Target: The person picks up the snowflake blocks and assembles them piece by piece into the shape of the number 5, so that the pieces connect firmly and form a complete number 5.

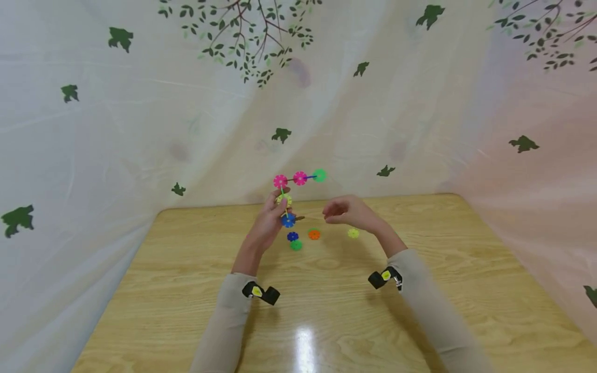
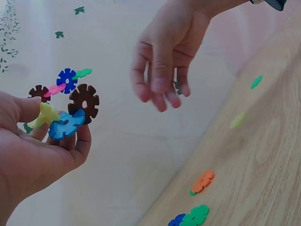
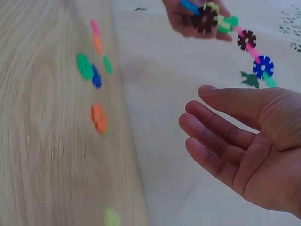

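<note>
My left hand [image 1: 266, 224] holds up a chain of interlocking snowflake discs above the far part of the table. Its thumb and fingers pinch the chain near a yellow disc [image 2: 43, 115] and a light blue disc [image 2: 67, 125]. A brown disc [image 2: 84, 104] is slotted into the light blue one at the near end. From the hand the chain runs on through pink discs [image 1: 300, 178] to a green disc [image 1: 319, 175] at its far end. To the right of the chain, apart from it, my right hand [image 3: 244, 150] hangs with loosely bent fingers and nothing in them.
Loose discs lie on the wooden table [image 1: 326, 305] below the hands: a dark blue disc [image 1: 292, 236] by a green disc [image 1: 296, 245], an orange disc [image 1: 314, 234] and a yellow disc [image 1: 353, 233]. A pale curtain [image 1: 224, 140] with leaf prints hangs behind the table.
</note>
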A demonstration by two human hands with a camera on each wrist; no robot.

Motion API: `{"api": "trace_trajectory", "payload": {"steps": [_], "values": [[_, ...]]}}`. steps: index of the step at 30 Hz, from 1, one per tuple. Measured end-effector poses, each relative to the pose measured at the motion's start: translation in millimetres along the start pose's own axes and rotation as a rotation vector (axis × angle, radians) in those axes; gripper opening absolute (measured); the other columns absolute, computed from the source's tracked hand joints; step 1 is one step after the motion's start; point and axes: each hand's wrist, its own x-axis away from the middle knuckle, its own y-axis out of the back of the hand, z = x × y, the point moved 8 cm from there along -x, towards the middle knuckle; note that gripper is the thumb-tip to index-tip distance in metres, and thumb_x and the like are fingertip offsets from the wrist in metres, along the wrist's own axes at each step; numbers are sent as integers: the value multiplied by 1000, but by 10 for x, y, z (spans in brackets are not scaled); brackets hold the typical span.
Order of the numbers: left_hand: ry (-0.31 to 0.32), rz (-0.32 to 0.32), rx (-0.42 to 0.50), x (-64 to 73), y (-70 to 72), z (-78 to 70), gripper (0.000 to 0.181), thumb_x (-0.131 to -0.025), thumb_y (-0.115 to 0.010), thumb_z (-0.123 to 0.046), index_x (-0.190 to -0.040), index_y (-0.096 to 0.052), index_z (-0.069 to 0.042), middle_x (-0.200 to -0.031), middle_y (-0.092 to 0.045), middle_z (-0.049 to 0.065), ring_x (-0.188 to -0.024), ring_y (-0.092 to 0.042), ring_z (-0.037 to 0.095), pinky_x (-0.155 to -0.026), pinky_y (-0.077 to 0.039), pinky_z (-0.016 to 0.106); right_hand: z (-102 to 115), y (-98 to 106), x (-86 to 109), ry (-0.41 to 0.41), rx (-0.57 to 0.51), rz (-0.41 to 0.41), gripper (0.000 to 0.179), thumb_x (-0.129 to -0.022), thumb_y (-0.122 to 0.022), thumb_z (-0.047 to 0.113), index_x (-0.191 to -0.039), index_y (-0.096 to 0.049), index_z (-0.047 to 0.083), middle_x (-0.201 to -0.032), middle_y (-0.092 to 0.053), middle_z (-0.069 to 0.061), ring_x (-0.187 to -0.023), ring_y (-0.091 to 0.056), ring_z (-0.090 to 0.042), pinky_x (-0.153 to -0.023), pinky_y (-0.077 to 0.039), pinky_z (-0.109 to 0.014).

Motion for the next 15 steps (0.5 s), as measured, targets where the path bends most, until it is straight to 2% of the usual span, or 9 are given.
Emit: {"api": "trace_trajectory", "payload": {"steps": [5, 11, 15], "values": [[9, 37, 15, 2, 29, 7, 46, -112, -33, -19, -155, -26, -3, -95, -49, -3, -84, -55, 9, -76, -51, 17, -208, 196, 74, -21, 107, 57, 14, -93, -72, 6, -107, -72, 2, -103, -74, -16, -94, -69, -23, -81, -57, -29], [15, 64, 0, 2, 42, 2, 48, -112, -34, -20, -156, -25, -3, -99, -48, -2, -85, -54, 9, -75, -51, 16, -502, 444, 290, -105, 199, 120, 18, -93, -70, 2, -109, -69, -6, -97, -72, -17, -87, -65, -21, -75, -56, -30], [20, 75, -16, 0, 48, 6, 47, -112, -34, -21, -156, -27, -5, -98, -49, -2, -86, -55, 9, -76, -50, 16, -653, 566, 425, -113, 241, 145, 19, -91, -70, -1, -108, -68, -10, -95, -71, -20, -86, -64, -20, -72, -54, -27]]}}
